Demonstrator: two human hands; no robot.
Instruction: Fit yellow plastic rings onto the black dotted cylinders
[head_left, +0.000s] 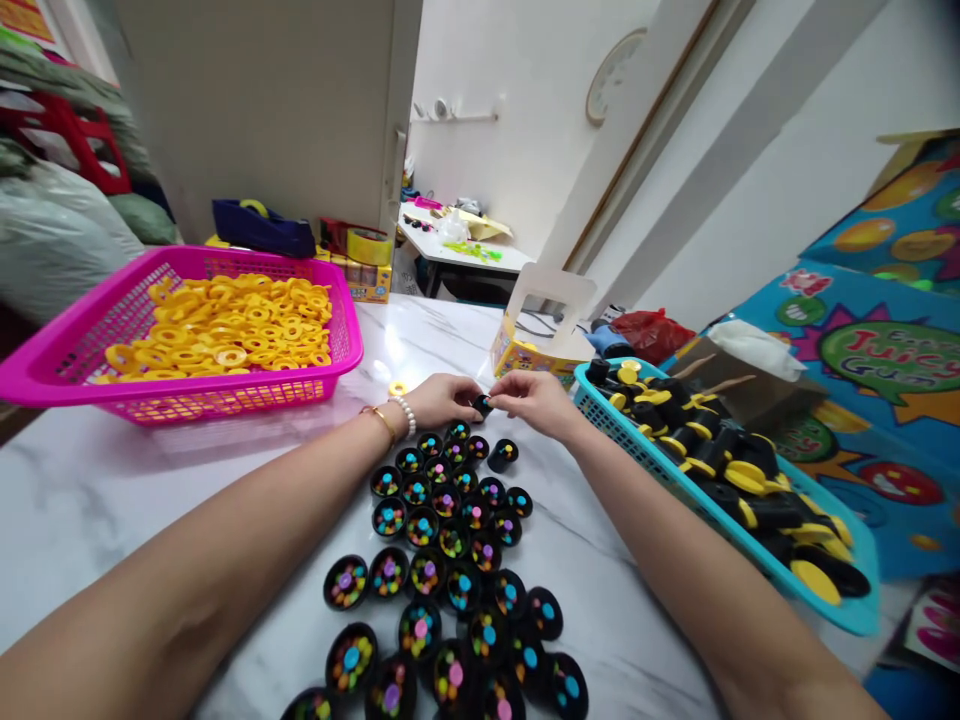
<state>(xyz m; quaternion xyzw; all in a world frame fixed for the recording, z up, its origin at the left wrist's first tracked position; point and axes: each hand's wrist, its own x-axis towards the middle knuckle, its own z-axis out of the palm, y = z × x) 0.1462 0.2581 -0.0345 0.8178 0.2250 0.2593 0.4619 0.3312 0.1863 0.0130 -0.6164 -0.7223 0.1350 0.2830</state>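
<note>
My left hand (441, 400), with a bead bracelet and a gold bangle at its wrist, has its fingers closed on a small black cup (482, 405) at the far end of the group. My right hand (534, 398) pinches at the other side of that cup; a bit of blue shows inside it. Toward me stand several black cups (422, 526) filled with small colourful candies, each with a blue, pink, purple or yellow piece in the middle. One cup (503, 455) leans apart on the right. Fingertips partly hide the held cup.
At left stands a pink basket (349, 345) of yellow rings (247, 325); a loose yellow ring (397, 388) lies nearby. To the right is a blue basket (862, 600) of black cups with yellow lids. A printed box (536, 355), tape dispenser (262, 228) and tape roll (369, 246) stand behind.
</note>
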